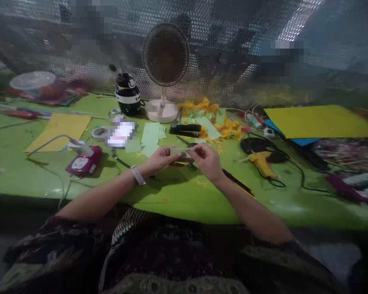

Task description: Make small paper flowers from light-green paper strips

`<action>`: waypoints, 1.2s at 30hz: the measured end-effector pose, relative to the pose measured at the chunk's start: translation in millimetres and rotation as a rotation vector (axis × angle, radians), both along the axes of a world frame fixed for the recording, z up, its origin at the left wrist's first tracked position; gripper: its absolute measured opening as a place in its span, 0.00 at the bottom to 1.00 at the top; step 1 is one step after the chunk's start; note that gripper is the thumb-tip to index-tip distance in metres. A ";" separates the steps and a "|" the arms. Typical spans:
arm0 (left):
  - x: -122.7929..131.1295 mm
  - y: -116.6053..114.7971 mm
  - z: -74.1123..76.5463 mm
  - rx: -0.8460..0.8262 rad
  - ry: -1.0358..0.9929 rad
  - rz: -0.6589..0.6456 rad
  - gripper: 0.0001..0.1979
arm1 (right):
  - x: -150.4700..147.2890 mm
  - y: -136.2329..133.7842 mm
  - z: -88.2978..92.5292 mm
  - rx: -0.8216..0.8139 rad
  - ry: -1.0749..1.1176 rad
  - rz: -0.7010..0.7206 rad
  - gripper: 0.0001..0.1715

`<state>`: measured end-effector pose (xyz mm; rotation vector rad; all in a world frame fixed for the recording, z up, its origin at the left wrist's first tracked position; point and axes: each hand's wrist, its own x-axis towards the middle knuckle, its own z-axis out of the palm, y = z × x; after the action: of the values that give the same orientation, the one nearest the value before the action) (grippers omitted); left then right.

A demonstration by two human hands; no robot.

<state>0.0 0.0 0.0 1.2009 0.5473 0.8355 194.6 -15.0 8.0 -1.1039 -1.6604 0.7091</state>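
Observation:
Between my two hands, above the green tabletop point(171, 196), is a small piece of pale green paper point(178, 152). My left hand point(161, 158) pinches its left side, and a watch with a light band point(137, 175) circles that wrist. On the right side, the fingertips of my right hand point(206, 160) close on the paper's edge. Just beyond the hands lie a black stapler point(185, 129) and pale green paper sheets point(150, 134). A yellow-and-black cutter point(238, 183) lies partly under my right forearm.
A fan point(162, 110) and a black jar-like container point(129, 98) stand at the back. Orange paper pieces point(230, 128) are heaped behind the stapler. A yellow glue gun point(260, 161) with its cord lies right; a purple power socket point(85, 161) and lit phone point(122, 134) are left.

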 end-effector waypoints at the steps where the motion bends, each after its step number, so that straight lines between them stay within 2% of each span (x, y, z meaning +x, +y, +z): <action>1: 0.0 -0.7 -0.2 -0.003 0.008 0.008 0.22 | 0.9 0.4 -1.3 -0.003 -0.003 -0.003 0.19; 7: -0.3 -1.8 -3.0 -0.005 0.021 0.036 0.19 | 1.6 -0.1 -4.9 -0.031 0.016 0.016 0.19; 12: 0.3 -0.6 -3.6 -0.012 0.021 0.035 0.19 | -0.2 -2.4 2.5 -0.070 0.040 0.004 0.22; 15: 0.8 -0.2 -4.6 -0.032 0.000 0.067 0.19 | 2.5 -1.2 8.2 -0.149 0.096 -0.009 0.26; 21: -0.4 -0.1 -5.4 -0.013 -0.006 0.105 0.22 | 5.5 -0.5 7.0 -0.320 -0.002 0.130 0.33; 27: -2.1 -1.5 -1.3 -0.006 0.021 0.130 0.25 | 0.1 -5.3 8.7 -0.230 -0.070 0.132 0.29; 32: -5.5 -0.1 3.9 -0.029 0.072 0.069 0.28 | 3.3 -3.2 11.2 -0.185 -0.110 0.158 0.29; 36: -7.5 2.3 7.0 -0.063 0.089 0.072 0.30 | 5.8 -1.9 12.2 -0.146 -0.093 0.119 0.30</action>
<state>-7.5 2.3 7.0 1.1703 0.6881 0.8227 200.4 -16.9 20.2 -1.1623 -1.7871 0.8786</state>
